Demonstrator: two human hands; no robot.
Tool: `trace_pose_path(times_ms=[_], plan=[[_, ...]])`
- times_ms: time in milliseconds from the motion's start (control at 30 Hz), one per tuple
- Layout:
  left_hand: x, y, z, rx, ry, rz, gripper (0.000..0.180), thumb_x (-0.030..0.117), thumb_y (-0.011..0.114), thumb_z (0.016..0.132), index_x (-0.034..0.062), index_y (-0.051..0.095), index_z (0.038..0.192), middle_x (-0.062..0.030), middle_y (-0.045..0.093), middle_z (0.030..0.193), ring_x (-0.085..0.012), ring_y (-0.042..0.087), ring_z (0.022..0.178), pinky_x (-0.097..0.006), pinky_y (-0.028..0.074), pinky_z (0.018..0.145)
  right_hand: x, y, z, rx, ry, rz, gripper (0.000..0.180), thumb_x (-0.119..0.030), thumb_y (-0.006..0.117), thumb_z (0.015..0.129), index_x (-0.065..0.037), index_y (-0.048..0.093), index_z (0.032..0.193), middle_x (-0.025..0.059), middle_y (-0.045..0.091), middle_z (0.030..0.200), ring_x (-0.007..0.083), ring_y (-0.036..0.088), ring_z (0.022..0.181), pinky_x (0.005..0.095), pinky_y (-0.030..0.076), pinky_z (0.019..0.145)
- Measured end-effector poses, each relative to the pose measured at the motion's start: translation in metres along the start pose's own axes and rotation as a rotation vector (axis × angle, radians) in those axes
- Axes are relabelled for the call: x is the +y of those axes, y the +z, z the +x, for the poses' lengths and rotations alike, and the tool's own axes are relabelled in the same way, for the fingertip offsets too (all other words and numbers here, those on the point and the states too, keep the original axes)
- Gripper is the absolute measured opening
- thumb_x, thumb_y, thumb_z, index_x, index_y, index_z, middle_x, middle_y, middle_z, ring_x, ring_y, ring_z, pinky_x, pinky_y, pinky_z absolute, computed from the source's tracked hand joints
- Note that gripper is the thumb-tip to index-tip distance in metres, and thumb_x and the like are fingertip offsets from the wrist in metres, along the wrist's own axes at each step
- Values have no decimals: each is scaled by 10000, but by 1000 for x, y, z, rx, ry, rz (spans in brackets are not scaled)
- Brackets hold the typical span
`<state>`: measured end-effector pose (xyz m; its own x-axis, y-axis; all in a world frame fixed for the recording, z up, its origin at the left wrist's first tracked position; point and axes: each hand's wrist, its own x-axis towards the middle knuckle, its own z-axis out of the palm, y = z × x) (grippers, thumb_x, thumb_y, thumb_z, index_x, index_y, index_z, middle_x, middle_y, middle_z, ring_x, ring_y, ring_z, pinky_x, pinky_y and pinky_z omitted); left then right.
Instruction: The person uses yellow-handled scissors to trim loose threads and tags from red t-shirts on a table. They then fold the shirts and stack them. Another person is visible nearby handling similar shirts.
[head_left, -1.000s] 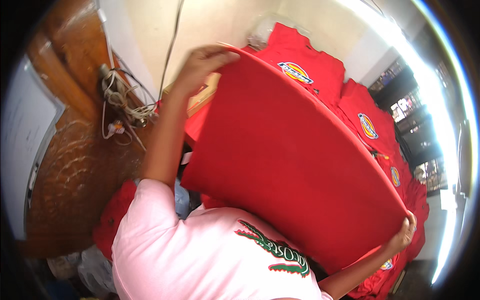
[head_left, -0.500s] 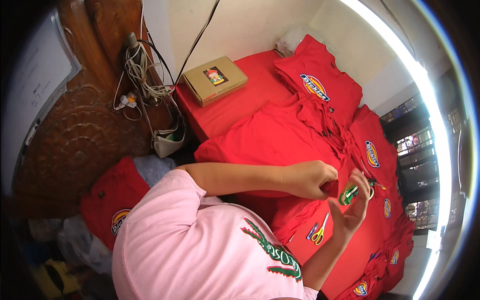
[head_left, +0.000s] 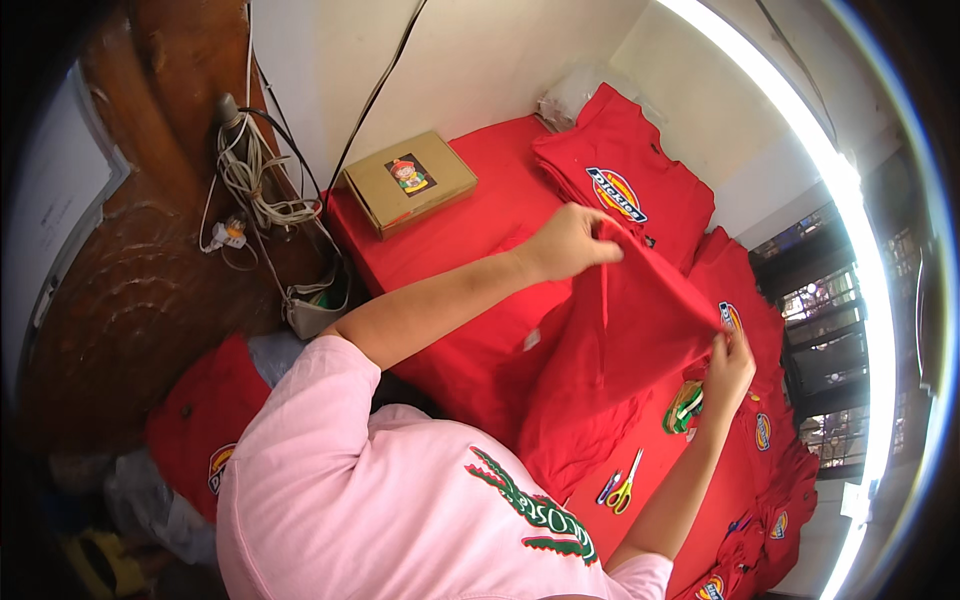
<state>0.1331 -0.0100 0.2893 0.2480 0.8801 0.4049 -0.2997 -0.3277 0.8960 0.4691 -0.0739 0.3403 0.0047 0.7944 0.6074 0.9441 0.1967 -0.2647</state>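
A red shirt [head_left: 650, 300] is stretched between my two hands, lifted off the table, its lower part hanging toward my body. My left hand [head_left: 572, 243] pinches one upper edge of the cloth. Farther right, my right hand [head_left: 733, 368] grips another edge between thumb and fingers. Close by my right wrist lies a green bundle [head_left: 683, 408], which I cannot make out clearly. Yellow-handled scissors [head_left: 622, 494] and a small blue tool [head_left: 608, 487] lie on the red table cover [head_left: 590, 515], nearer to me.
A brown cardboard box [head_left: 409, 183] sits at the far left of the table. Folded red shirts with printed badges [head_left: 640, 150] lie along the back and right side. Coiled cables [head_left: 255, 180] hang against carved wood on the left. More red cloth [head_left: 205, 410] lies at lower left.
My hands have moved apart, the left one up and away from me. The red shirt has been raised and spread between them.
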Motion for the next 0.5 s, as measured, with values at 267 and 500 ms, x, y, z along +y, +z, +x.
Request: trace_pose_path(times_ms=[267, 500], plan=[[-13, -118, -18, 813, 127, 204, 301, 132, 741, 904, -8, 733, 1171, -49, 739, 1027, -99, 665, 905, -257, 546, 774, -182, 110, 176, 65, -459, 757, 251, -54, 554, 1015, -10, 595, 1259, 121, 709, 1125, 162, 680, 1001, 284, 503, 929], [-132, -227, -158, 1380, -94, -332, 382, 156, 680, 971, -3, 630, 1315, -78, 676, 1188, -164, 619, 1095, -335, 548, 876, -366, 238, 86, -669, -927, 858, 533, 51, 569, 925, -74, 536, 1442, 157, 521, 1504, 324, 451, 1437, 410, 439, 1129]])
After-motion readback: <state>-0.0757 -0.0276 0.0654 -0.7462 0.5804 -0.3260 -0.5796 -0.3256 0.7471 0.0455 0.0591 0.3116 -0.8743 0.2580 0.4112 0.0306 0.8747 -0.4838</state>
